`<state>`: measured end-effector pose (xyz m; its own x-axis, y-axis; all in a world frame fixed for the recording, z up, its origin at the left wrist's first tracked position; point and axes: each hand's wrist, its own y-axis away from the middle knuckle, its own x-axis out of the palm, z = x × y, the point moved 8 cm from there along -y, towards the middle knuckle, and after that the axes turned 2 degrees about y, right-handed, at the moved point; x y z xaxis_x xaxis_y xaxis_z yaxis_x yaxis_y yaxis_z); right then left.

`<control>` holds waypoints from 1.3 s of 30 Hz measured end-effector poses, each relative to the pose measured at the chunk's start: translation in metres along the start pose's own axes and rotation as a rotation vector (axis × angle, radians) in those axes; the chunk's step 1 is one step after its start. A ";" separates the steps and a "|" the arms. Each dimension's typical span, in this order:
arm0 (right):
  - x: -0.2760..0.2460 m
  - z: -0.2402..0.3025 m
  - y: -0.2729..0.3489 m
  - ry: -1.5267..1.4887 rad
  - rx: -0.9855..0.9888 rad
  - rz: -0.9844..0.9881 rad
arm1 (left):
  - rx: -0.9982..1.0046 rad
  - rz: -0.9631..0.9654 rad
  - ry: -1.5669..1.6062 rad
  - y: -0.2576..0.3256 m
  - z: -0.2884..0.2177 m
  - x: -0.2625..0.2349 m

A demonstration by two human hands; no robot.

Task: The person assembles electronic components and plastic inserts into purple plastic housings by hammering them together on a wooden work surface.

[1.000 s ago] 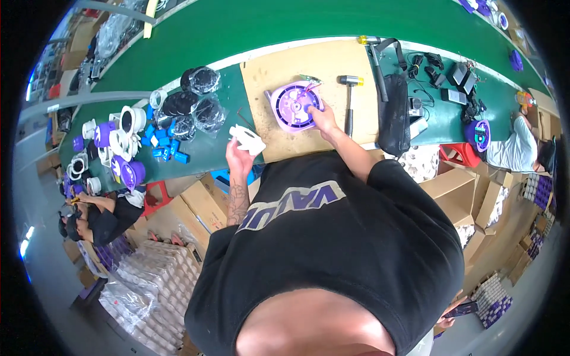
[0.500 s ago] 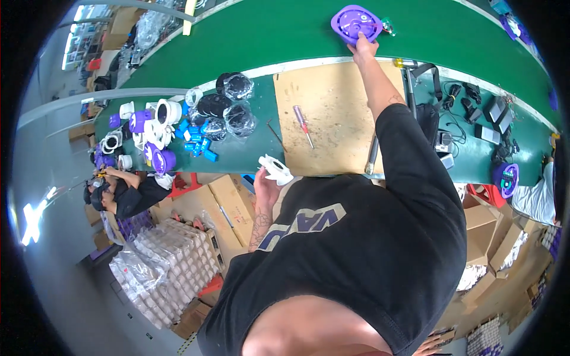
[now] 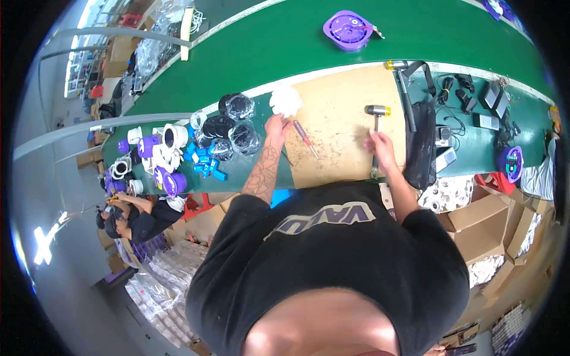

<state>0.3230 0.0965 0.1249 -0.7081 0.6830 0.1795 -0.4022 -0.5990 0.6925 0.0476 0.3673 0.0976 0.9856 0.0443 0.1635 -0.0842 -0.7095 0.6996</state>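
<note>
My left hand (image 3: pixel 276 128) is at the left edge of the tan board, its fingers closed on a white plastic part (image 3: pixel 286 101) that is smeared by motion. Beside that hand lies a screwdriver (image 3: pixel 306 139) with a red and clear handle. My right hand (image 3: pixel 382 146) is over the handle of a small mallet (image 3: pixel 378 110) with a black and yellow head. Its fingers are blurred, so I cannot make out whether they grip the handle. On the green strip beyond the board rests a round-cornered purple housing (image 3: pixel 348 30), with wires at its right side.
A second mallet (image 3: pixel 406 95) and a black bag (image 3: pixel 421 142) border the tan board (image 3: pixel 338 160) on the right, near cables and adapters (image 3: pixel 486 121). Leftward are wrapped black discs (image 3: pixel 243 137), blue pieces (image 3: pixel 205 163) and white and purple parts (image 3: pixel 172 181). A co-worker (image 3: pixel 142 216) sits far left.
My right hand has let go of the purple housing and come back to the mallet. My left hand has carried the white part forward from the table's near edge to the board's left side.
</note>
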 end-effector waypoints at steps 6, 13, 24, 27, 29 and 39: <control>-0.019 -0.034 0.049 -0.067 0.040 -0.044 | -0.148 0.196 0.110 -0.037 0.003 0.090; -0.033 -0.038 0.070 -0.093 0.036 -0.141 | -0.135 -0.105 0.175 -0.089 0.000 0.056; -0.049 -0.053 0.058 0.088 0.039 -0.205 | -0.091 0.821 -0.527 -0.009 -0.013 0.172; -0.054 -0.044 0.047 0.471 -0.074 -0.342 | -0.143 0.788 -0.611 0.055 0.033 0.157; -0.048 -0.026 0.053 0.966 -0.201 -0.499 | -0.194 0.757 -0.563 0.081 0.063 0.117; -0.040 -0.077 0.011 0.567 0.092 -0.146 | -0.279 0.368 -0.468 0.132 0.112 -0.104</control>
<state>0.3024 0.0304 0.0713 -0.8588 0.4103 -0.3066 -0.4851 -0.4594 0.7440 -0.0493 0.1908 0.0951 0.8400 -0.5213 0.1506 -0.4006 -0.4086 0.8201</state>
